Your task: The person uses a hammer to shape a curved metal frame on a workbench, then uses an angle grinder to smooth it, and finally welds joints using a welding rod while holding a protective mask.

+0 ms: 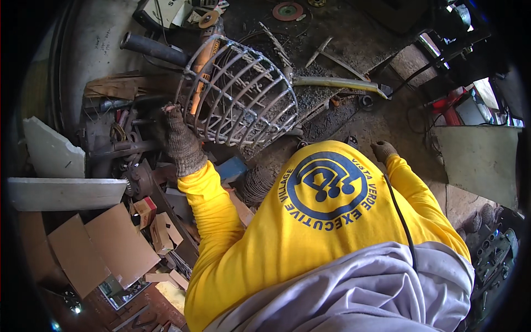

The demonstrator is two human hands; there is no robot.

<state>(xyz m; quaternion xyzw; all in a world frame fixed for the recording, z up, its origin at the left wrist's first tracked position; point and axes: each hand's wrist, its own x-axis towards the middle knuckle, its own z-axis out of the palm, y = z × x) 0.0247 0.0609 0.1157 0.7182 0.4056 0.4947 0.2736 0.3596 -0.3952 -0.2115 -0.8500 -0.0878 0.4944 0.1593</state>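
Observation:
My left hand (182, 135), in a brown knit glove, is closed on the left rim of a round-barred metal basket (243, 94). The basket lies tilted on its side, its welded bars bending into a cage shape. Through its bars shows an orange angle grinder (202, 74) with a tan disc (209, 19) at its far end. To the right of my body, my right hand (383, 149), also gloved, hangs low with its fingers curled. Nothing shows in it, and it is apart from the basket.
A yellow-handled hammer (337, 82) and a chipping hammer (340, 58) lie right of the basket. A dark pipe (155, 50) sticks out at its left. Cardboard (119, 240), white boards (66, 193) and a wire coil (257, 185) crowd the left. A grey-green panel (478, 160) stands right.

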